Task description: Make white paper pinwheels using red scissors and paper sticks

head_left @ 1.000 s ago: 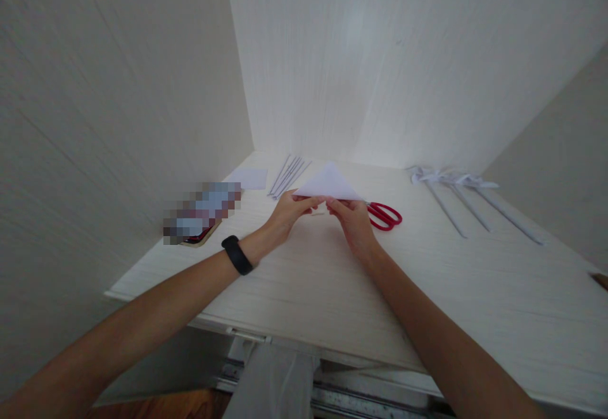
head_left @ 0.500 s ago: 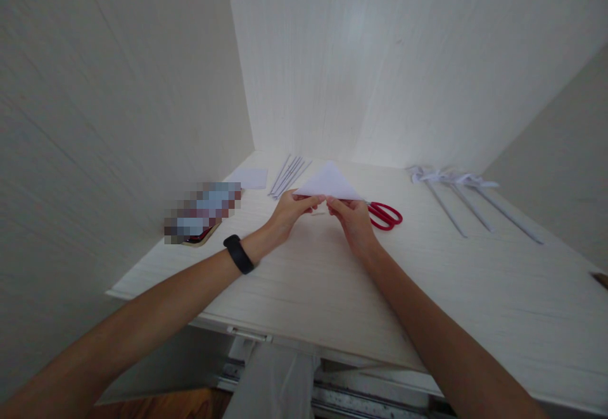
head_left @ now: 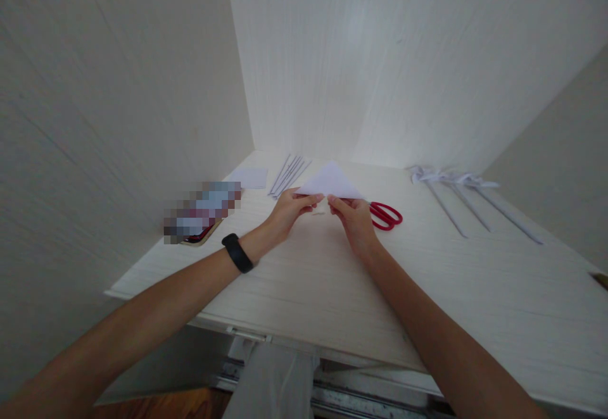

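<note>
A white sheet of paper folded into a triangle (head_left: 331, 180) is held in front of me, its point facing away and its long folded edge toward me. My left hand (head_left: 295, 209) pinches that edge near its left half, thumb on top. On the other half, my right hand (head_left: 350, 213) pinches the same edge, thumb and fingers closed. A small gap lies between my two thumbs. Red-handled scissors (head_left: 386, 215) lie just right of my right hand, their blades hidden behind the hand and paper.
Several thin paper sticks (head_left: 289, 175) lie behind my left hand, beside a flat paper piece (head_left: 253, 178). A blurred-out object (head_left: 204, 212) rests at the left wall. To the right are paper pieces with three long stems (head_left: 470, 207). Walls enclose the white tabletop (head_left: 304, 286).
My thumbs have moved slightly apart along the paper's near edge. The paper stays in both hands, almost in the same place.
</note>
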Demonstrator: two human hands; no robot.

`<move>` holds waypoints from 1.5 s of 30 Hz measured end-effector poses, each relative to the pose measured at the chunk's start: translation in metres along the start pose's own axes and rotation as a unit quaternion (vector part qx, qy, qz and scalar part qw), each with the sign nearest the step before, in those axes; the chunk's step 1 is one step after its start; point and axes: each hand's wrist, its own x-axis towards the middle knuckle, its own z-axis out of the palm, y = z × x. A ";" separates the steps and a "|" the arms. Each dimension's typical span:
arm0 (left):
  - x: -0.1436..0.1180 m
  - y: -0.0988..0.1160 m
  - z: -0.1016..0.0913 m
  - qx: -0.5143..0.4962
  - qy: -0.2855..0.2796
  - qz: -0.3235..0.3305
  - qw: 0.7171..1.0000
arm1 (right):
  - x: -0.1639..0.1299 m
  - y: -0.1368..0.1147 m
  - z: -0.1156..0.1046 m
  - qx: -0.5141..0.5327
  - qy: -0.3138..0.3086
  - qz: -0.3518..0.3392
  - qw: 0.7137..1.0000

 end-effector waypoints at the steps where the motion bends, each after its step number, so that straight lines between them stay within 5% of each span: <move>1: 0.000 0.000 0.000 0.001 0.001 0.000 1.000 | 0.000 0.000 0.000 0.000 0.001 -0.001 1.000; 17: 0.001 0.002 -0.004 0.008 -0.027 -0.007 1.000 | 0.000 -0.006 -0.001 0.033 0.013 -0.004 0.999; 25: 0.001 0.008 -0.003 -0.004 0.029 -0.007 1.000 | 0.001 -0.009 -0.001 0.033 0.039 -0.002 0.999; 45: 0.003 0.009 -0.006 -0.009 0.006 0.024 1.000 | 0.001 -0.013 -0.002 0.070 0.054 0.003 0.996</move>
